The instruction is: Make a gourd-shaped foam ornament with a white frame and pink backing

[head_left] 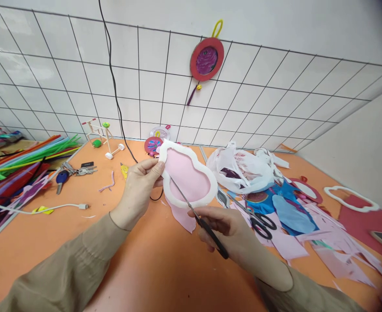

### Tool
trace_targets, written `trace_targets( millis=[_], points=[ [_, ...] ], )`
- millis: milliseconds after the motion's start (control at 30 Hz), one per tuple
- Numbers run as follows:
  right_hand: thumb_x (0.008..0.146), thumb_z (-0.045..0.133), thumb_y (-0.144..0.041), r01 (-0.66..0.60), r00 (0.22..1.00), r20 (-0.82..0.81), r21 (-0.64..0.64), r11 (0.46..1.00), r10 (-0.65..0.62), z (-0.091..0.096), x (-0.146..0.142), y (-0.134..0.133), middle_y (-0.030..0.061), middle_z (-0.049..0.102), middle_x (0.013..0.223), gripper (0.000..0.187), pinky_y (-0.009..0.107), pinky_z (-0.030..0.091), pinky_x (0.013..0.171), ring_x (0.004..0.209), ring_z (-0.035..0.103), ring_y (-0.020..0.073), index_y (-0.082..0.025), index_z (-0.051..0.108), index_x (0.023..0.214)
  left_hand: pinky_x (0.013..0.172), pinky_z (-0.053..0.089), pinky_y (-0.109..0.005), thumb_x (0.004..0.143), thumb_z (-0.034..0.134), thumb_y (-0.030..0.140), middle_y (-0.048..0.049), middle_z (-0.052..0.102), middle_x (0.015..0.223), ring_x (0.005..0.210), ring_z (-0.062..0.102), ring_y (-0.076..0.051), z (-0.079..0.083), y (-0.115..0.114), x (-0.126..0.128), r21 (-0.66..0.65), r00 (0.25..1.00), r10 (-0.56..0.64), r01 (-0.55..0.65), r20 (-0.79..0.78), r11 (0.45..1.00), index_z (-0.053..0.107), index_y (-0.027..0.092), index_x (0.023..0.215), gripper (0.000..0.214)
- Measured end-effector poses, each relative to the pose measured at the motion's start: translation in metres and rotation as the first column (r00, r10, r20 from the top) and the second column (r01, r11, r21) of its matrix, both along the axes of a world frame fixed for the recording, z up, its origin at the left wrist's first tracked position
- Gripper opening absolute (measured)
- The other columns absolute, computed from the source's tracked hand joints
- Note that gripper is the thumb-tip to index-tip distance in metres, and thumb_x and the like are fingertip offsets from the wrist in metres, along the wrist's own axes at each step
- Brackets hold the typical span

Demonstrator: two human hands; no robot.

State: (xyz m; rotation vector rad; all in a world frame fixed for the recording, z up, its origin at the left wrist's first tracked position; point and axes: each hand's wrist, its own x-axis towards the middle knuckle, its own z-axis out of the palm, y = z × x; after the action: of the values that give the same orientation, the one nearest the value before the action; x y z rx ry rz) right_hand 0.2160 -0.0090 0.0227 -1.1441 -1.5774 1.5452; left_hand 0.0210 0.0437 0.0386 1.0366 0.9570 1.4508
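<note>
My left hand (142, 184) pinches the left edge of a white cloud-shaped frame (210, 173) between thumb and fingers. Pink sheet (187, 173) fills the frame's opening, and a loose flap of it hangs below the lower edge. In my right hand (225, 229) is a pair of black-handled scissors (212, 236). One long blade lies slantwise across the front of the frame, its tip over the pink area near my left fingers. A second blade cannot be made out. Both hands are above the orange table (145, 268).
Right of the frame lie a white plastic bag (243, 169), another pair of scissors (262, 225), pink scraps (337, 260) and a white frame outline (351, 188). Leftward are keys (77, 170), a white cable (64, 206) and colourful pipe cleaners (31, 156). A gridded wall (152, 78) stands behind.
</note>
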Motion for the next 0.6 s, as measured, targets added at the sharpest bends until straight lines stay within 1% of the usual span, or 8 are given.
trace_targets(
  millis=[167,333,600],
  points=[
    [0.079,0.066,-0.036,-0.011,0.998,0.055,0.082,0.997,0.007,-0.0045,0.0006,-0.0004,-0.0051,0.037,0.054,0.02,0.023,0.033,0.046,0.051,0.034,0.0083,-0.016,0.066,0.078,0.059,0.055,-0.023,0.066,0.08,0.044,0.0008,0.062,0.063,0.058,0.056,-0.01,0.0003,-0.0001,0.0003,-0.023,1.0,0.019,-0.019,-0.005,1.0,0.074,0.015,0.073,0.03],
    [0.08,0.064,-0.036,-0.024,0.997,0.074,0.097,0.995,0.017,-0.0085,0.0011,-0.002,-0.0053,0.034,0.055,0.02,0.023,0.03,0.046,0.052,0.031,0.0085,-0.018,0.058,0.072,0.061,0.056,-0.024,0.067,0.078,0.044,-0.0001,0.064,0.064,0.059,0.058,-0.011,-0.0003,0.0003,0.0005,-0.03,0.999,0.031,-0.032,-0.017,0.999,0.074,0.015,0.073,0.03],
    [0.079,0.063,-0.033,-0.03,0.995,0.094,0.112,0.993,0.019,-0.0079,0.0009,-0.0018,-0.0057,0.035,0.055,0.022,0.024,0.025,0.048,0.052,0.03,0.0083,-0.019,0.05,0.067,0.059,0.054,-0.025,0.066,0.078,0.042,-0.0002,0.064,0.064,0.057,0.057,-0.011,-0.0026,0.0007,0.0008,-0.032,0.999,0.051,-0.051,-0.012,0.998,0.074,0.015,0.074,0.029]
  ],
)
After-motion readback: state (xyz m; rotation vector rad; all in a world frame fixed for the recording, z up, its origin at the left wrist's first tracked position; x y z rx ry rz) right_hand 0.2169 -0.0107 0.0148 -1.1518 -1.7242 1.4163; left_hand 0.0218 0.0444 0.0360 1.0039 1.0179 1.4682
